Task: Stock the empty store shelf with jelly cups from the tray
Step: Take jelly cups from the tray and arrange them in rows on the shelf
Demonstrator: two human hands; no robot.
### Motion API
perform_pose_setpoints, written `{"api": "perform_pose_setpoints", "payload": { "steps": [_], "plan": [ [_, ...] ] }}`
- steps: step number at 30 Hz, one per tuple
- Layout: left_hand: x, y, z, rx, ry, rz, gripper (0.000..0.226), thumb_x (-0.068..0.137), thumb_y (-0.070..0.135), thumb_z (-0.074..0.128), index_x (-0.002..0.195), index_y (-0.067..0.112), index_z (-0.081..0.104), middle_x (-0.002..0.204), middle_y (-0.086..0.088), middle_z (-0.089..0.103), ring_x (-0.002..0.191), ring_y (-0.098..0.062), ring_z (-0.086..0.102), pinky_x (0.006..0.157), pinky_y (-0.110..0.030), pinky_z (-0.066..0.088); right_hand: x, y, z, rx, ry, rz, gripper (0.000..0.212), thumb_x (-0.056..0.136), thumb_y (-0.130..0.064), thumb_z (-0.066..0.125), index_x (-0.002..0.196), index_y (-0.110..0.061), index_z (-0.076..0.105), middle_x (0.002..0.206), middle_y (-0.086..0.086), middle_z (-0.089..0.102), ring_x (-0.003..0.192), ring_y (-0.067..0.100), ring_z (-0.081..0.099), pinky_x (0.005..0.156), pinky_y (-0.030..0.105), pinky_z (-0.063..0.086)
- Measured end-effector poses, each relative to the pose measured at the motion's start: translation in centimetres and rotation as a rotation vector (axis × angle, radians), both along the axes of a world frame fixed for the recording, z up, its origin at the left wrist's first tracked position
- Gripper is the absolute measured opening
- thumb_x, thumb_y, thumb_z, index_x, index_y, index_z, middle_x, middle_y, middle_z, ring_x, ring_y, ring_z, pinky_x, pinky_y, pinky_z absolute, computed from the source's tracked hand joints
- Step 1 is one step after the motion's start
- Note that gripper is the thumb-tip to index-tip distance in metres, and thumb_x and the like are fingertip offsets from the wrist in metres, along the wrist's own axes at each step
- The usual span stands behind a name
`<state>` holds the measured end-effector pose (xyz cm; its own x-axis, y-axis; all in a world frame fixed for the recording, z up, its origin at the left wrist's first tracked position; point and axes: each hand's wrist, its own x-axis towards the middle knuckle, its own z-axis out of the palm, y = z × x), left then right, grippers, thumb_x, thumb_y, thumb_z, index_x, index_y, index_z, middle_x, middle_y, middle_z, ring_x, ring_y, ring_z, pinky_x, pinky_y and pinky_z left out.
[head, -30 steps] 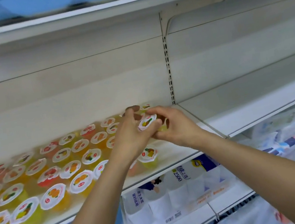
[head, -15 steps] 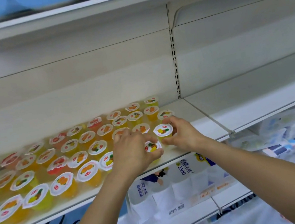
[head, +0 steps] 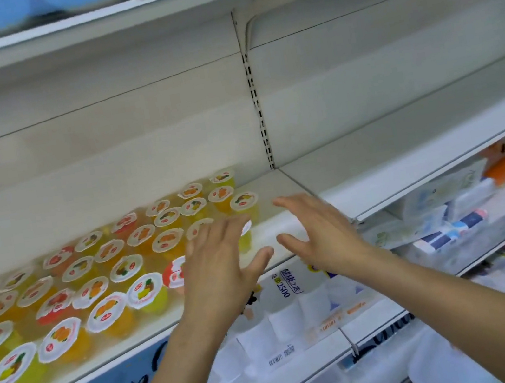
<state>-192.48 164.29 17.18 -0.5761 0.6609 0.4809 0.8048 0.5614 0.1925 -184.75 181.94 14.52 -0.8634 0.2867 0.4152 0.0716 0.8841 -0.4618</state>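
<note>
Several rows of jelly cups (head: 124, 269) with white fruit-print lids stand on the white shelf (head: 280, 186), filling its left and middle part. My left hand (head: 219, 263) hovers with straight spread fingers over the rightmost front cups and hides part of them. A yellow cup (head: 244, 202) marks the right end of a back row. My right hand (head: 318, 233) floats beside them over the bare shelf, fingers straight, holding nothing. The tray is not in view.
The neighbouring shelf section (head: 404, 146) stretches to the right past a slotted upright (head: 260, 116). A pack of toilet rolls (head: 290, 305) sits on the shelf below, with bagged goods (head: 449, 218) lower right. Another shelf (head: 115, 17) hangs overhead.
Both hands have let go of the cups they were setting down at the front right of the rows and have lifted slightly with fingers spread.
</note>
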Motion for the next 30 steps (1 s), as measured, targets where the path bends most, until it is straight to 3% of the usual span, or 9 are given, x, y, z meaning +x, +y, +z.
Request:
{"api": "perform_pose_setpoints", "payload": {
  "steps": [3, 8, 12, 15, 20, 23, 25, 27, 30],
  "plan": [
    [2.8, 4.1, -1.4, 0.029, 0.046, -0.1, 0.065, 0.084, 0.057, 0.048, 0.139, 0.023, 0.044, 0.129, 0.001, 0.055, 0.116, -0.02, 0.046, 0.102, -0.037, 0.03, 4.4, 2.6, -1.0, 0.126, 0.119, -0.092, 0.054, 0.085, -0.042, 0.047, 0.135, -0.019, 0.047, 0.133, 0.0, 0.053, 0.122, 0.019, 0.047, 0.101, 0.037, 0.034],
    [7.8, 11.7, -5.2, 0.019, -0.092, -0.265, 0.069, 0.085, 0.052, 0.057, 0.145, 0.026, 0.034, 0.136, 0.003, 0.05, 0.12, -0.02, 0.046, 0.104, -0.038, 0.033, 13.3, 8.3, -4.6, 0.124, 0.029, -0.229, 0.059, 0.087, -0.04, 0.049, 0.141, -0.018, 0.04, 0.141, 0.003, 0.046, 0.125, 0.022, 0.045, 0.097, 0.04, 0.04],
    [12.7, 17.8, -9.7, -0.1, -0.29, -0.39, 0.072, 0.088, 0.046, 0.061, 0.149, 0.027, 0.027, 0.142, 0.004, 0.042, 0.128, -0.018, 0.04, 0.101, -0.033, 0.032, 21.3, 13.7, -8.9, -0.022, -0.087, -0.377, 0.054, 0.091, -0.032, 0.055, 0.142, -0.021, 0.039, 0.143, -0.001, 0.042, 0.124, 0.022, 0.045, 0.088, 0.039, 0.048],
    [16.5, 22.2, -13.6, -0.207, -0.434, -0.485, 0.074, 0.088, 0.043, 0.062, 0.15, 0.025, 0.025, 0.148, 0.003, 0.037, 0.131, -0.02, 0.038, 0.105, -0.034, 0.033, 27.7, 17.5, -13.1, -0.175, -0.201, -0.503, 0.053, 0.091, -0.024, 0.06, 0.14, -0.02, 0.041, 0.138, 0.001, 0.045, 0.123, 0.023, 0.047, 0.092, 0.039, 0.046],
    [23.1, 27.5, -20.3, -0.406, -0.731, -0.576, 0.067, 0.089, 0.042, 0.062, 0.147, 0.026, 0.031, 0.144, 0.005, 0.04, 0.13, -0.016, 0.042, 0.104, -0.031, 0.037, 36.8, 20.2, -20.0, -0.487, -0.518, -0.695, 0.049, 0.093, -0.03, 0.058, 0.139, -0.023, 0.043, 0.137, 0.0, 0.048, 0.115, 0.019, 0.055, 0.092, 0.027, 0.042],
    [26.3, 29.2, -24.7, -0.566, -0.879, -0.591, 0.064, 0.09, 0.041, 0.062, 0.146, 0.026, 0.034, 0.144, 0.004, 0.041, 0.127, -0.014, 0.045, 0.105, -0.028, 0.037, 40.8, 20.1, -24.4, -0.669, -0.631, -0.729, 0.042, 0.091, -0.032, 0.061, 0.13, -0.024, 0.05, 0.128, 0.001, 0.057, 0.102, 0.018, 0.06, 0.09, 0.029, 0.05],
    [27.8, 30.1, -27.6, -0.686, -0.967, -0.575, 0.06, 0.091, 0.041, 0.061, 0.144, 0.026, 0.037, 0.143, 0.002, 0.044, 0.125, -0.015, 0.047, 0.104, -0.028, 0.039, 42.6, 19.6, -27.2, -0.769, -0.72, -0.737, 0.045, 0.092, -0.034, 0.061, 0.133, -0.027, 0.046, 0.132, -0.003, 0.055, 0.108, 0.018, 0.06, 0.093, 0.031, 0.051],
    [28.9, 31.0, -30.8, -0.795, -1.051, -0.536, 0.057, 0.091, 0.041, 0.061, 0.142, 0.023, 0.041, 0.14, 0.0, 0.048, 0.122, -0.016, 0.05, 0.101, -0.027, 0.041, 43.6, 19.1, -29.9, -0.79, -0.823, -0.729, 0.055, 0.091, -0.034, 0.061, 0.14, -0.025, 0.038, 0.137, -0.002, 0.049, 0.119, 0.021, 0.055, 0.099, 0.032, 0.047],
    [30.1, 32.3, -36.1, -0.915, -1.105, -0.481, 0.055, 0.09, 0.038, 0.064, 0.138, 0.02, 0.045, 0.136, -0.004, 0.052, 0.118, -0.017, 0.053, 0.098, -0.027, 0.042, 44.2, 18.6, -34.5, -0.755, -0.902, -0.658, 0.057, 0.091, -0.026, 0.06, 0.142, -0.026, 0.035, 0.137, 0.0, 0.05, 0.117, 0.022, 0.055, 0.098, 0.034, 0.049]
  ]
}}
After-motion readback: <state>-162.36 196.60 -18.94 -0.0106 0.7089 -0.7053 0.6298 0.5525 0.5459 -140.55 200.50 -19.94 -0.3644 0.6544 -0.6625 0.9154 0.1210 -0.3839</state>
